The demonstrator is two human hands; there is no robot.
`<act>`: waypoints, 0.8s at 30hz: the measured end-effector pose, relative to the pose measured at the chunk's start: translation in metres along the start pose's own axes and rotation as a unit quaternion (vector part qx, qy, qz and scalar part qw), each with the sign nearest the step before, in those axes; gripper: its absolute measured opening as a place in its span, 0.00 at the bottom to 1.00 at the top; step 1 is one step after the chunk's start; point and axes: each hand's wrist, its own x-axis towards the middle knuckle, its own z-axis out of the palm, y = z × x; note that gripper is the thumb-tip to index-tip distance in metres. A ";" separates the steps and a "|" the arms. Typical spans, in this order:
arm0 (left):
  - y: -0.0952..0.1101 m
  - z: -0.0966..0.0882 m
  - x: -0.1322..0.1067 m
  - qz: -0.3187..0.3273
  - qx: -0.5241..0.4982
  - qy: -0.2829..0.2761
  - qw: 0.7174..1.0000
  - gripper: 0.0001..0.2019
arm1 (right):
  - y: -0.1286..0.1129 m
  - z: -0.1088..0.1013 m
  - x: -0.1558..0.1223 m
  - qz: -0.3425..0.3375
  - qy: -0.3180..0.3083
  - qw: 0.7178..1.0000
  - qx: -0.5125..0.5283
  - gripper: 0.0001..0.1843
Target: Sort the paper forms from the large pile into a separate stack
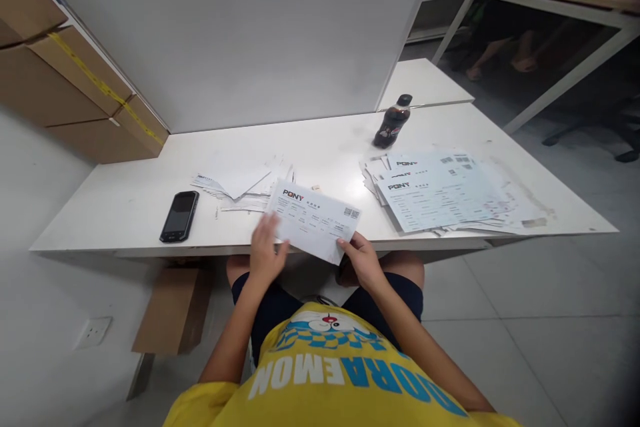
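A white printed sheet [314, 219] headed "PONY" is held tilted over the table's front edge. My right hand [364, 259] pinches its lower right corner, thumb on top. At the sheet's left edge is my left hand [267, 250], slightly blurred, its thumb apart from the fingers and no grip on the paper visible. Behind and left of the sheet lies an untidy pile of white papers [235, 177]. On the right, a larger stack of similar printed sheets [430, 197] is fanned out unevenly, several "PONY" headings showing.
A black phone [179, 216] lies on the white table [120, 203] at left. A dark cola bottle [393, 122] stands behind the right stack. Cardboard boxes [95, 97] are at the back left, another box [173, 310] below. Another person's feet [523, 63] show under the far desk.
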 end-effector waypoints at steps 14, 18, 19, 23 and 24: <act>-0.022 -0.004 0.043 -0.336 -0.426 -0.021 0.840 0.21 | -0.027 -0.048 0.027 0.009 0.022 1.000 0.014 0.24; -0.013 -0.002 0.044 -0.316 -0.422 0.000 0.850 0.23 | -0.029 -0.044 0.022 0.033 0.018 0.998 0.053 0.21; -0.012 -0.001 0.044 -0.314 -0.426 -0.006 0.848 0.23 | -0.030 -0.042 0.021 0.039 0.017 0.997 0.059 0.20; -0.007 0.005 0.043 -0.311 -0.442 -0.058 0.840 0.22 | -0.027 -0.039 0.020 0.055 0.048 0.994 0.077 0.19; -0.007 0.006 0.043 -0.308 -0.435 -0.055 0.844 0.22 | -0.026 -0.039 0.021 0.057 0.059 0.993 0.079 0.19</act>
